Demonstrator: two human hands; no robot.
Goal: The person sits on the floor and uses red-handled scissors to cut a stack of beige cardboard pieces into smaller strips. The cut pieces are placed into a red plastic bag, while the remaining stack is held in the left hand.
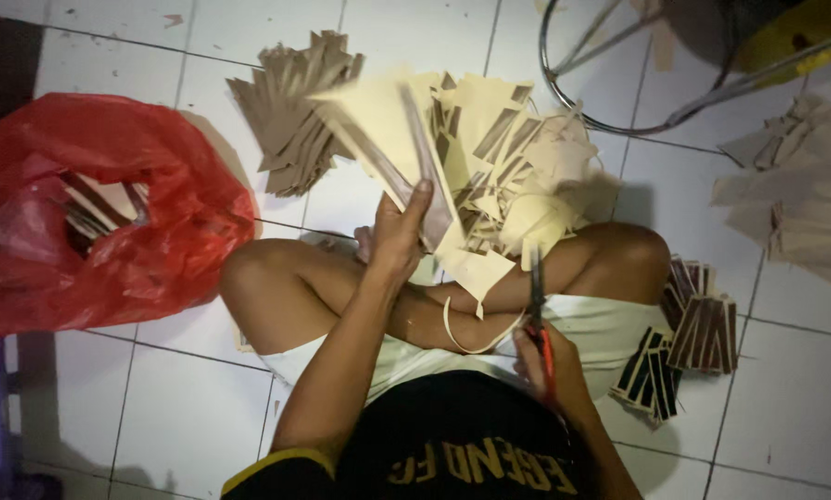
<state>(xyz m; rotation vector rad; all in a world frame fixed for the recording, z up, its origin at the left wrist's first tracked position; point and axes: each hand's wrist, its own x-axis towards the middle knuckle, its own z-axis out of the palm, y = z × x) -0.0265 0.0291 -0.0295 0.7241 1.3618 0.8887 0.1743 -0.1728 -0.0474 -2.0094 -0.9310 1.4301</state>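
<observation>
I sit cross-legged on a white tiled floor. My left hand [399, 231] grips a cream paper sheet [388, 125] with a dark stripe, held up over my knees. My right hand [550, 363] holds red-handled scissors [537, 296], blades pointing up toward the sheet's lower edge. A thin curled paper strip [462, 338] hangs over my shin. A heap of cream offcuts [517, 176] lies just beyond my legs.
A red plastic bag [100, 213] holding strips sits at the left. A fan of brown cut strips [295, 111] lies ahead. Stacked dark-striped pieces [684, 343] rest by my right knee. More pale paper [795, 185] lies at the right, a metal stand [619, 83] at top.
</observation>
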